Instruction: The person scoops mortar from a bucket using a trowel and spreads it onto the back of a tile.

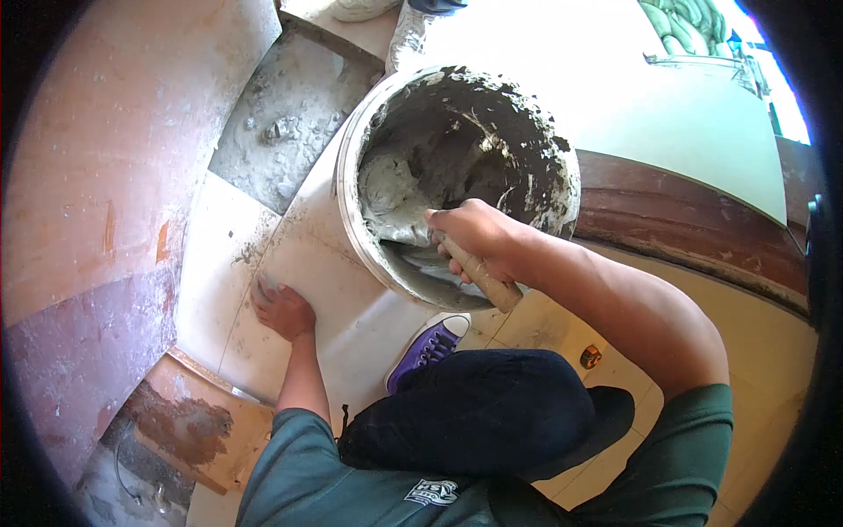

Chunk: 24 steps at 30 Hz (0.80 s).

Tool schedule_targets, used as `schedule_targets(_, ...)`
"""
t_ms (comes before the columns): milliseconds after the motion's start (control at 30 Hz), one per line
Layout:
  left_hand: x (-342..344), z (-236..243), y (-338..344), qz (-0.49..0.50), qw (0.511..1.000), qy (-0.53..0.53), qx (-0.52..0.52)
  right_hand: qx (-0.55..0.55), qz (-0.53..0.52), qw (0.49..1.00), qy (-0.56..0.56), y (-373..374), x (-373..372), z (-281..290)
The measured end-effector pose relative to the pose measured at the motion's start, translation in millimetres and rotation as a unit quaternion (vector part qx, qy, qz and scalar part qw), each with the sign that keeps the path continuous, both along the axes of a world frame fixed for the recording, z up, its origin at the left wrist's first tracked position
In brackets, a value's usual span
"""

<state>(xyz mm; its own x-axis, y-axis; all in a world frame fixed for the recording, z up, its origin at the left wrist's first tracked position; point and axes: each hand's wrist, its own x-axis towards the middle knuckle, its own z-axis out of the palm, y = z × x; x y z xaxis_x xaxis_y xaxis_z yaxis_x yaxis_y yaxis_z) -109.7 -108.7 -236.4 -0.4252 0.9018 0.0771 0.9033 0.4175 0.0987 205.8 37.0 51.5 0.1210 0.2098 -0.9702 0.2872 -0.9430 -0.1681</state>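
A large round bucket (524,133), caked inside with wet and drying grey mortar, stands at upper centre. My right hand (474,237) grips the thick handle of a trowel (492,286) inside it. The blade lies among the grey mortar (386,184), partly hidden by the bucket's shadow and my fingers. My left hand (279,307) rests with fingers apart on a white tiled surface (316,342), below and left of the bucket.
A gap with rough cement (281,105) lies upper left. A reddish wall (105,149) curves along the left, a mortar-stained board (193,413) below it. A pale surface (694,132) with a brown edge spans the right. My purple shoe (426,351) and a small orange object (590,356) are below.
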Motion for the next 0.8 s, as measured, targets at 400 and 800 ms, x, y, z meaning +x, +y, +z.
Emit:
schedule_targets(400, -5, -12, -2, -0.002, 1.0, 0.025, -0.015, 0.036, -0.027, 0.999, -0.009, -7, 7, 36)
schedule_targets(800, -5, -15, -5, 0.002, 0.999, 0.035, -0.023, 0.214, 0.088, 0.969, -0.081, -69, 71, 99)
